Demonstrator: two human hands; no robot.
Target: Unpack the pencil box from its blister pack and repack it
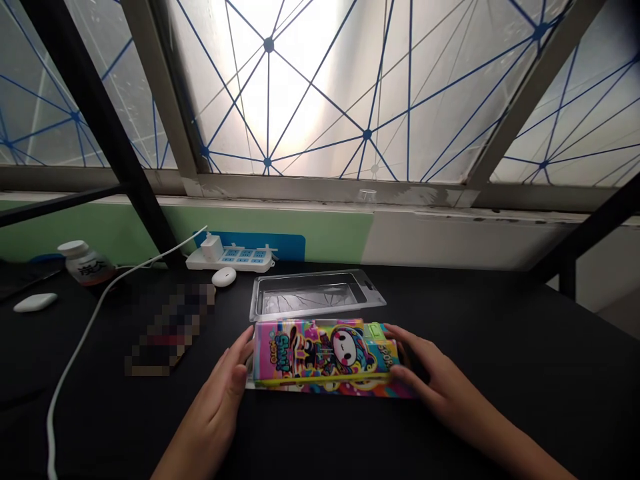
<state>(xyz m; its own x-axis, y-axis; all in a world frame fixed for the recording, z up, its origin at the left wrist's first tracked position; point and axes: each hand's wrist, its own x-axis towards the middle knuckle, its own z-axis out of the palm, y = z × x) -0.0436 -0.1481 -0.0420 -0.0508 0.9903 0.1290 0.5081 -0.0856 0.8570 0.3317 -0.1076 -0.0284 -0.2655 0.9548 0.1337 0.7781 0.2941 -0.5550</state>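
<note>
A brightly printed pencil case [325, 352] with a cartoon figure lies on the black table, its yellow-green edge facing me. Under its front side a colourful backing card [345, 389] sticks out. My left hand [225, 387] rests against the case's left end, fingers close together and thumb at the front corner. At the right end my right hand [423, 367] grips the case, thumb in front and fingers behind; part of that end is hidden. Just behind the case lies a clear plastic blister shell [310, 297], touched by neither hand.
On the black table [500, 333] stand a white power strip [235, 257], a small white round case [223, 277] and a bottle [87, 263]. A white cable [90, 327] runs down the left. A blurred-out flat object [170, 333] lies left of my left hand. Windows rise behind.
</note>
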